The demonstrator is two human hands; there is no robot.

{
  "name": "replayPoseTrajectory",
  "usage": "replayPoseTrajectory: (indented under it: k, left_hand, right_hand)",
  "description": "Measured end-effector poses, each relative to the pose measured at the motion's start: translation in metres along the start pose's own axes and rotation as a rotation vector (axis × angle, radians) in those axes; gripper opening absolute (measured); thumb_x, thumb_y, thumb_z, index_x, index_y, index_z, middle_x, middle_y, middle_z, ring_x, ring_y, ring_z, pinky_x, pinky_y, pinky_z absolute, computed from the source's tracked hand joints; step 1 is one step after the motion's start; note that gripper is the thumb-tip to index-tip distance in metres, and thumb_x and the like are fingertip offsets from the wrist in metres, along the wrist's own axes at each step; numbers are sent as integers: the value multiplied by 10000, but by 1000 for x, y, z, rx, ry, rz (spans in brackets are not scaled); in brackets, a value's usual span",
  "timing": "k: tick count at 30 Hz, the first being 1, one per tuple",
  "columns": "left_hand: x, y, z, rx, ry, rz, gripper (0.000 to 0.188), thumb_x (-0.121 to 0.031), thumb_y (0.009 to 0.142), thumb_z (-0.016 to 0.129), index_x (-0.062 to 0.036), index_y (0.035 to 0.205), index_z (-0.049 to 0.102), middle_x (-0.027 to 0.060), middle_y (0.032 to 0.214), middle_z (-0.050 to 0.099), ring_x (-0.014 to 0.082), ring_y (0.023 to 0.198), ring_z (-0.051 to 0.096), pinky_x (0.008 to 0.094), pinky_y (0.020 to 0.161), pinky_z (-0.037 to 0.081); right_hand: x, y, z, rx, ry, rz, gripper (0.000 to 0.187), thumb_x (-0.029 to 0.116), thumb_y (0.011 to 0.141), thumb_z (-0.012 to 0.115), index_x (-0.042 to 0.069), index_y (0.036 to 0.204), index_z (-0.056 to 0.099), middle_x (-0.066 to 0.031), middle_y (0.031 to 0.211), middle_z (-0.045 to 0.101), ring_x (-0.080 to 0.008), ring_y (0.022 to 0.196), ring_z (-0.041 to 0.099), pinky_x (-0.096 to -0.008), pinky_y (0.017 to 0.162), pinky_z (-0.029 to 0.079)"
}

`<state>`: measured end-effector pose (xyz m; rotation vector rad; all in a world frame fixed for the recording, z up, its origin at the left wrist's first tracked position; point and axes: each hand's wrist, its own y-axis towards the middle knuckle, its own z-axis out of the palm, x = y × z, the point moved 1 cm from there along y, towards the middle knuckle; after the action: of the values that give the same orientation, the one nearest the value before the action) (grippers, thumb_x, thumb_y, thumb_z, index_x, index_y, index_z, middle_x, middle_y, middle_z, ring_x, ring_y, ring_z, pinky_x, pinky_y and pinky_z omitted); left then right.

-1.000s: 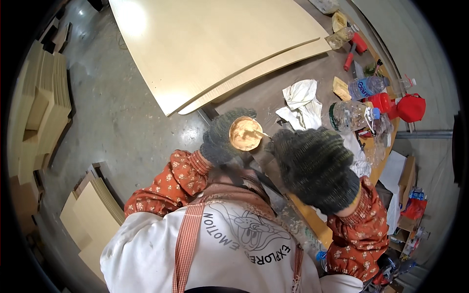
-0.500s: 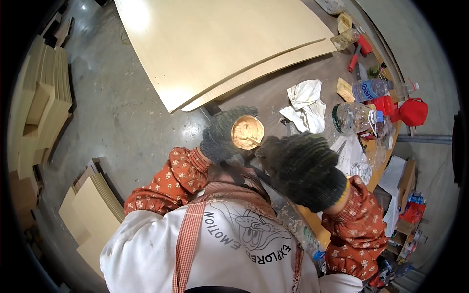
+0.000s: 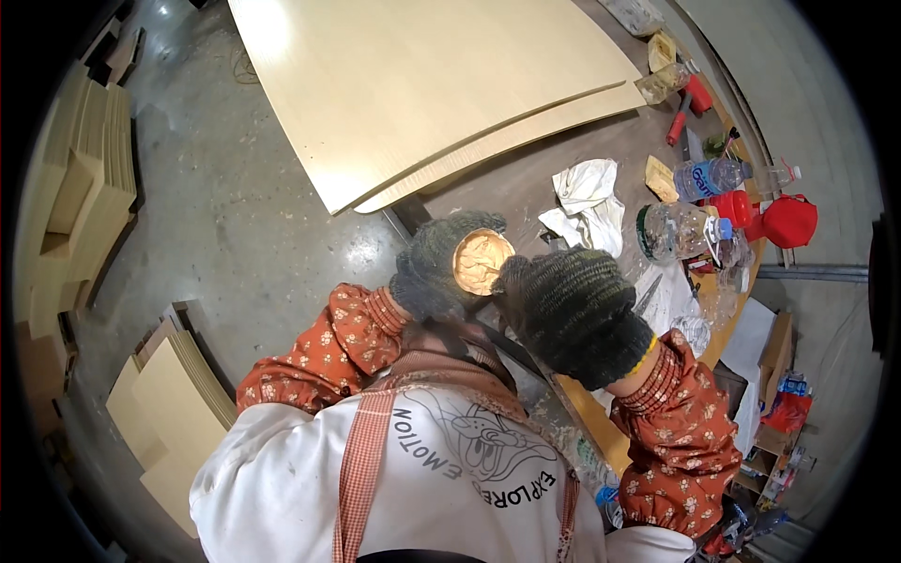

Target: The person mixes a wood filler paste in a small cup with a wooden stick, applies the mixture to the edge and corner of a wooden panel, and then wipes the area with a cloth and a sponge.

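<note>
My left hand (image 3: 439, 258), in a dark knitted work glove, is closed round a small round cup (image 3: 457, 272). Thick tan paste (image 3: 481, 253), swirled and uneven, fills it. At the cup's right rim is my right hand (image 3: 572, 310), gloved alike, its fingers bent together. They grip a thin stick whose end dips into the paste; the glove hides most of it. Both hands are held in front of my chest, at the near edge of the work table (image 3: 497, 178).
Pale boards (image 3: 441, 84) lie stacked on the table, overhanging its left side. Right of the cup are a crumpled white cloth (image 3: 589, 202), a yellow sponge (image 3: 661, 178), several plastic bottles (image 3: 671, 232) and a red-handled tool (image 3: 678, 127). More boards (image 3: 174, 394) stand at left.
The cup and my left hand have shifted slightly right. My right hand has moved a little left and closer to the rim, and less of the stick shows.
</note>
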<state>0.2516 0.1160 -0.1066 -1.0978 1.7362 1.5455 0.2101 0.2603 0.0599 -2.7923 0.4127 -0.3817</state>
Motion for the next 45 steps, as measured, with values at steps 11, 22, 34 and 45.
replayPoseTrajectory:
  k: [11, 22, 34, 45]
  left_hand:
    - [-7, 3, -2, 5, 135, 23, 556, -116, 764, 629, -39, 1243, 357, 113, 1207, 456, 196, 1072, 480, 288, 925, 394]
    - [-2, -1, 1, -125, -20, -84, 599, -211, 613, 764, -44, 1117, 486, 106, 1088, 541, 215, 964, 546, 326, 845, 437]
    - [56, -34, 9, -27, -802, -286, 524, -109, 807, 577, -28, 1260, 327, 111, 1243, 421, 187, 1121, 441, 302, 942, 388]
    - [46, -24, 8, -33, -597, -305, 521, -123, 773, 624, -25, 1222, 378, 114, 1193, 466, 193, 1087, 469, 309, 908, 411]
  right_hand:
    - [9, 6, -15, 326, 75, 262, 383, 175, 842, 430, 61, 1207, 419, -134, 1184, 451, -241, 1093, 432, -345, 941, 333]
    - [8, 14, -14, 317, -46, 153, 391, 171, 819, 464, 48, 1190, 440, -133, 1142, 489, -241, 1055, 465, -351, 925, 344]
    - [-2, 3, -13, -260, -112, -62, 206, 243, 780, 536, 38, 784, 557, -119, 678, 563, -264, 615, 562, -359, 534, 436]
    - [-6, 1, -2, 30, -90, 11, 269, 175, 787, 499, 48, 1021, 534, -137, 866, 571, -258, 755, 565, -349, 625, 444]
